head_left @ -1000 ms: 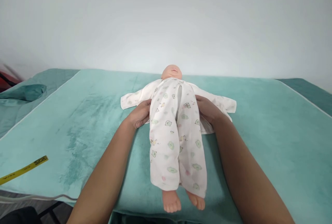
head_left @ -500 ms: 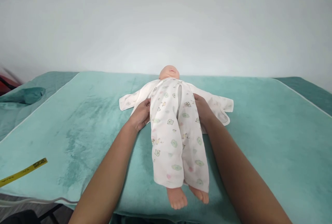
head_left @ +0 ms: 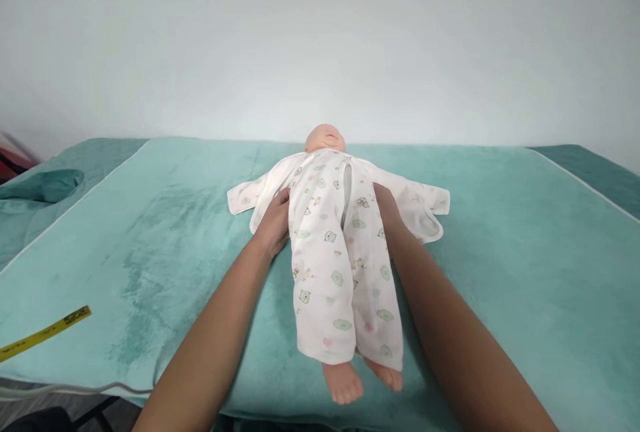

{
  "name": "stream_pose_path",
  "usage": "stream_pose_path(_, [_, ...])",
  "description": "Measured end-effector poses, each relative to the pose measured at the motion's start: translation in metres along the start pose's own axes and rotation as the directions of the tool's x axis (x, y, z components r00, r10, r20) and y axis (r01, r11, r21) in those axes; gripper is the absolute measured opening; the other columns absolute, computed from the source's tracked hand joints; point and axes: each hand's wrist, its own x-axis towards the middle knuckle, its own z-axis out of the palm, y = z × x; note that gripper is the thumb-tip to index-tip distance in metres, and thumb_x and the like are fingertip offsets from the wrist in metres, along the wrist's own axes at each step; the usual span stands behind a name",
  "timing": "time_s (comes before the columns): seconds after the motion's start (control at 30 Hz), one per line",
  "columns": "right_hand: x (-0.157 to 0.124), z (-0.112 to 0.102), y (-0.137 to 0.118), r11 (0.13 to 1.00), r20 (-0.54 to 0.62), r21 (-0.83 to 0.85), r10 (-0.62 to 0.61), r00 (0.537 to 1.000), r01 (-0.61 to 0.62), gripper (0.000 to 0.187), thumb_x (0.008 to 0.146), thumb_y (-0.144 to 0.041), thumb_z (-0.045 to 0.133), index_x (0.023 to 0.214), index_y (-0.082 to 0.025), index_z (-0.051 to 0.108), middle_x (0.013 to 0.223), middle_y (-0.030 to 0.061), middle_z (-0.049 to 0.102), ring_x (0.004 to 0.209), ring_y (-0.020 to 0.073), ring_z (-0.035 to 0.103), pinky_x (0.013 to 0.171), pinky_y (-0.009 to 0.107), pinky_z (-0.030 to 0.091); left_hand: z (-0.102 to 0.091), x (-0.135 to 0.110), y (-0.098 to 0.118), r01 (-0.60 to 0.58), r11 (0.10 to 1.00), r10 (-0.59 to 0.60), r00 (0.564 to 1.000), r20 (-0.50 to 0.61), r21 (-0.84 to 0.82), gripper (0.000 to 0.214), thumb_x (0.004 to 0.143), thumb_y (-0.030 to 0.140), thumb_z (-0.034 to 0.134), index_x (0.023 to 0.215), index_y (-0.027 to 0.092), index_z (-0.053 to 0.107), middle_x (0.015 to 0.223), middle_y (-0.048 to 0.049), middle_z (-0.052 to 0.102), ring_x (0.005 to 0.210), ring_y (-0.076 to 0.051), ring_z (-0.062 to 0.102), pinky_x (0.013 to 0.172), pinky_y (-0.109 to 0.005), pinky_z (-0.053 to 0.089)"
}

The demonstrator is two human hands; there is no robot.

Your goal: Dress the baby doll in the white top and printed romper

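A baby doll lies on its back with its head toward the wall and bare feet toward me. White printed baby trousers cover its legs and reach high over its torso. Beneath them is a white long-sleeved baby shirt, its sleeves spread to both sides and a loose flap out at the right. My left hand presses against the trousers' left side at the waist, its fingertips tucked out of sight. On the opposite side, my right hand reaches behind the trousers, its fingers hidden.
A green plush cover spreads over the table up to the white wall. At the front left lies a yellow tape strip. Folded green fabric bunches at the far left. A pale cord runs along the front edge.
Both hands have shifted slightly further under the doll's sides. The shirt hem that showed below each hand is now out of sight. The doll stays nearly in place.
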Motion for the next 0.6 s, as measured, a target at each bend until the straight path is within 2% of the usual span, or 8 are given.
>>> stream_pose_path(0.13, [-0.002, -0.001, -0.007, 0.999, 0.043, -0.031, 0.020, 0.999, -0.019, 0.013, 0.071, -0.030, 0.055, 0.063, -0.019, 0.054, 0.078, 0.0060, 0.067, 0.081, 0.0234, 0.056, 0.074, 0.034, 0.046, 0.005, -0.001, -0.001, 0.030, 0.996, -0.029, 1.000, 0.012, -0.085, 0.040, 0.068, 0.031, 0.077, 0.104, 0.016, 0.068, 0.095, -0.0089, 0.074, 0.099, -0.028, 0.068, 0.090, -0.040, 0.055])
stream_pose_path(0.27, [-0.011, -0.013, -0.018, 0.985, 0.176, 0.166, -0.078, 0.981, 0.049, 0.014, 0.073, -0.028, 0.056, 0.077, -0.018, 0.066, 0.087, 0.0059, 0.071, 0.092, 0.0264, 0.060, 0.078, 0.035, 0.049, 0.000, 0.001, -0.002, 0.071, 0.994, -0.069, 0.997, 0.024, -0.085, 0.039, 0.066, 0.028, 0.078, 0.101, 0.016, 0.069, 0.090, -0.0095, 0.074, 0.097, -0.029, 0.068, 0.088, -0.041, 0.056])
stream_pose_path(0.33, [-0.013, -0.018, -0.019, 0.963, 0.239, 0.268, -0.087, 0.967, 0.020, 0.016, 0.073, -0.028, 0.060, 0.083, -0.019, 0.069, 0.086, 0.0062, 0.071, 0.093, 0.0259, 0.061, 0.082, 0.037, 0.050, -0.001, -0.001, -0.001, 0.063, 0.996, -0.060, 0.997, 0.037, -0.068, 0.040, 0.066, 0.030, 0.079, 0.102, 0.016, 0.068, 0.093, -0.0096, 0.073, 0.099, -0.029, 0.067, 0.088, -0.041, 0.055])
stream_pose_path(0.4, [-0.014, -0.020, -0.019, 0.930, 0.312, 0.362, -0.052, 0.949, -0.068, 0.020, 0.070, -0.028, 0.065, 0.088, -0.019, 0.071, 0.086, 0.0065, 0.072, 0.090, 0.0248, 0.063, 0.081, 0.038, 0.052, -0.001, -0.005, 0.002, 0.010, 1.000, -0.009, 1.000, 0.017, -0.023, 0.037, 0.069, 0.031, 0.076, 0.103, 0.017, 0.068, 0.102, -0.0085, 0.072, 0.105, -0.028, 0.065, 0.090, -0.039, 0.054])
stream_pose_path(0.5, [-0.012, -0.017, -0.017, 0.868, 0.374, 0.459, 0.006, 0.928, -0.190, 0.030, 0.066, -0.027, 0.067, 0.095, -0.020, 0.072, 0.092, 0.0060, 0.073, 0.085, 0.0240, 0.064, 0.077, 0.038, 0.054, 0.000, -0.008, 0.008, -0.133, 0.982, 0.145, 0.986, -0.080, 0.135, 0.025, 0.077, 0.024, 0.069, 0.101, 0.019, 0.067, 0.115, -0.0045, 0.069, 0.120, -0.027, 0.056, 0.095, -0.034, 0.050])
stream_pose_path(0.6, [-0.011, -0.010, -0.020, 0.893, 0.273, 0.422, 0.035, 0.961, -0.152, 0.029, 0.065, -0.026, 0.064, 0.092, -0.019, 0.072, 0.093, 0.0055, 0.073, 0.087, 0.0246, 0.064, 0.076, 0.036, 0.053, -0.002, -0.002, 0.007, -0.151, 0.950, 0.207, 0.960, -0.187, 0.274, 0.017, 0.081, 0.014, 0.062, 0.097, 0.019, 0.064, 0.109, -0.0039, 0.069, 0.118, -0.026, 0.055, 0.092, -0.032, 0.049])
